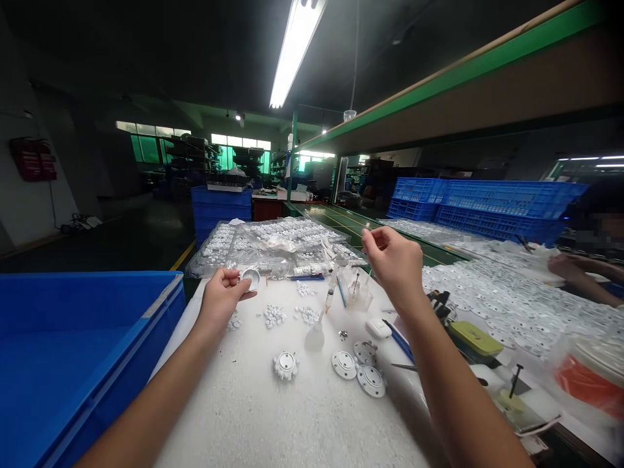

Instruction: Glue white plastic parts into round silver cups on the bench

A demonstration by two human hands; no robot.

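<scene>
My left hand [223, 297] holds a small round white cap-like part [251, 279] between thumb and fingers, above the white foam work surface [273, 416]. My right hand [394, 262] is raised to the right of it, thumb and forefinger pinched together; whether they hold something tiny I cannot tell. Below, on the foam, lie a white gear-like part [285, 365] and three round grey discs [359, 368]. Small piles of white pieces [274, 315] lie between the hands.
A big blue bin [73, 351] stands at the left. Clear trays of white parts [277, 244] sit behind. A small squeeze bottle [316, 336], pens and tools lie mid-table. Blue crates [487, 205] and a spread of white discs [511, 299] are right, where another person's hand [565, 266] works.
</scene>
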